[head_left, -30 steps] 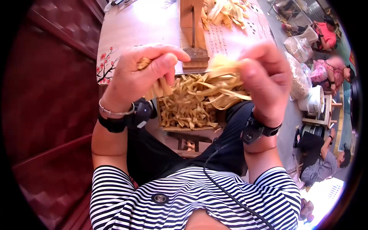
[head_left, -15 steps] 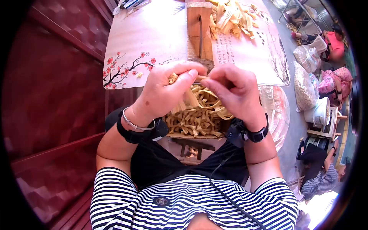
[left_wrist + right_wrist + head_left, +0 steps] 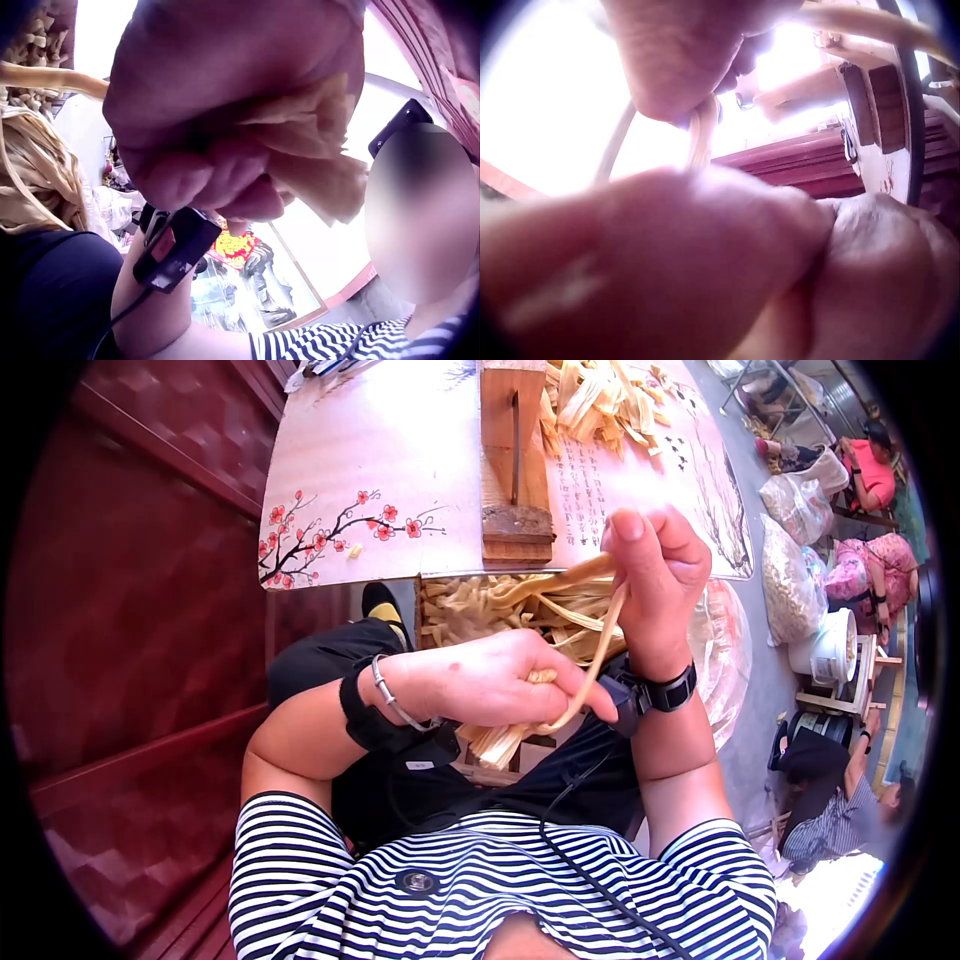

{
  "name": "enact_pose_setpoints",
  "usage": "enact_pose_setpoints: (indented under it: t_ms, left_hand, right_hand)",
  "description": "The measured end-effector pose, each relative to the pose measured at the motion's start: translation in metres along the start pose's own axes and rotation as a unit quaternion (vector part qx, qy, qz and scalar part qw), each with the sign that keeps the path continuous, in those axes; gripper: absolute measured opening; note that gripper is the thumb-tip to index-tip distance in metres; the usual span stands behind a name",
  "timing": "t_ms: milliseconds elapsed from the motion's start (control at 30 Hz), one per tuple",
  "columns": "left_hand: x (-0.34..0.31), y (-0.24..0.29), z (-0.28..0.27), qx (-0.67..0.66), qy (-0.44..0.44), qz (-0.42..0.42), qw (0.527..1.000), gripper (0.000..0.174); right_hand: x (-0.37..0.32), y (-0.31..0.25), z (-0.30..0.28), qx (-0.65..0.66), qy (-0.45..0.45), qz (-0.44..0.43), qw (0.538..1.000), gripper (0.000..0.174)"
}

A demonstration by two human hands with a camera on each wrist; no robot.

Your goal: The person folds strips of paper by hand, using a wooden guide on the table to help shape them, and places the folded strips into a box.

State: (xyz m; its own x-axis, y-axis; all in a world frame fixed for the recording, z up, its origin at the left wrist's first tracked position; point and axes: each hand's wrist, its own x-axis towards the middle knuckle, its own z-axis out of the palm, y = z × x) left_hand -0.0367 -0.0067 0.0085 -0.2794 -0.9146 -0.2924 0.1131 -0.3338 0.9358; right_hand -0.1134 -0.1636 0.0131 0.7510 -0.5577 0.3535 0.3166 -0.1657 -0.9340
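My left hand [image 3: 510,680] grips a folded bundle of pale yellow, husk-like strips [image 3: 495,745], low in front of my lap. The bundle's ragged ends [image 3: 330,187] stick out past the curled fingers in the left wrist view. My right hand [image 3: 660,580] is raised higher, pinching a long strip [image 3: 605,635] between thumb and fingers. That strip runs down from the right hand to the left forefinger and the bundle. Another length [image 3: 555,580] trails from the right hand toward a cardboard box of strips [image 3: 418,615] behind the hands.
A slotted wooden block [image 3: 515,460] stands on the flower-printed table [image 3: 340,470]. Loose strips [image 3: 600,405] are heaped beside it. A dark red door [image 3: 140,610] is at left. To the right are stuffed plastic bags [image 3: 790,580], a white bucket [image 3: 825,645] and several people.
The hands met above the box half a second ago. Since then the left hand has dropped toward my lap and the right has risen, drawing the strip out between them.
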Motion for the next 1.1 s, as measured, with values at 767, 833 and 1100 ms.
enact_pose_setpoints:
  t_ms: [767,833,1100]
  left_hand:
    - [-0.026,-0.01,-0.023,0.362,0.481,0.266,0.753,0.018]
    - [-0.032,-0.005,-0.024,0.394,0.431,0.21,0.784,0.017]
    - [-0.025,-0.016,-0.025,0.479,0.446,0.27,0.707,0.009]
  right_hand:
    - [-0.028,0.021,0.021,0.109,-0.117,0.127,0.979,0.014]
    - [-0.026,0.017,0.015,0.017,-0.191,0.107,0.976,0.015]
    - [-0.026,0.023,0.02,-0.152,-0.238,0.126,0.951,0.025]
